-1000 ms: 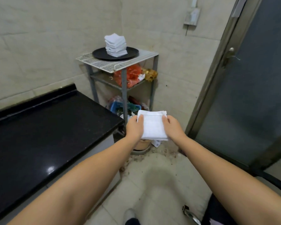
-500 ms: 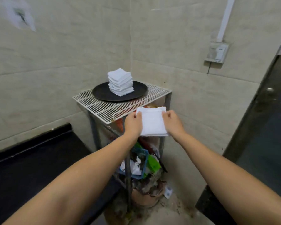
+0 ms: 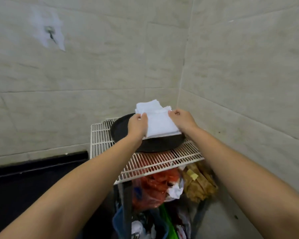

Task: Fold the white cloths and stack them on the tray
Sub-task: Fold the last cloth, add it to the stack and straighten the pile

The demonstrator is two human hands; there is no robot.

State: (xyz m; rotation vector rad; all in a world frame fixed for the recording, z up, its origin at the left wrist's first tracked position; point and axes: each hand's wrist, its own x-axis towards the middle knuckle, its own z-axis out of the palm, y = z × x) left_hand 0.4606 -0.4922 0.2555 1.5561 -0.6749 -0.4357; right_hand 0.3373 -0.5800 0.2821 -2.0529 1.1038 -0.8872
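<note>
At the bottom of the frame, bags (image 3: 155, 188) are stuffed under a wire rack (image 3: 100, 135). Just above centre, a folded cloth (image 3: 160, 125) is pinched at its two side edges, by the left hand (image 3: 137, 126) and the right hand (image 3: 182, 119), fingers curled round it, probably so the fold is kept flat. It is held over the black tray (image 3: 155, 144) on the rack, against the stack (image 3: 148, 106) of folded cloths behind it, apparently to be squared on top. Behind, a tiled wall (image 3: 93, 66) is seen.
</note>
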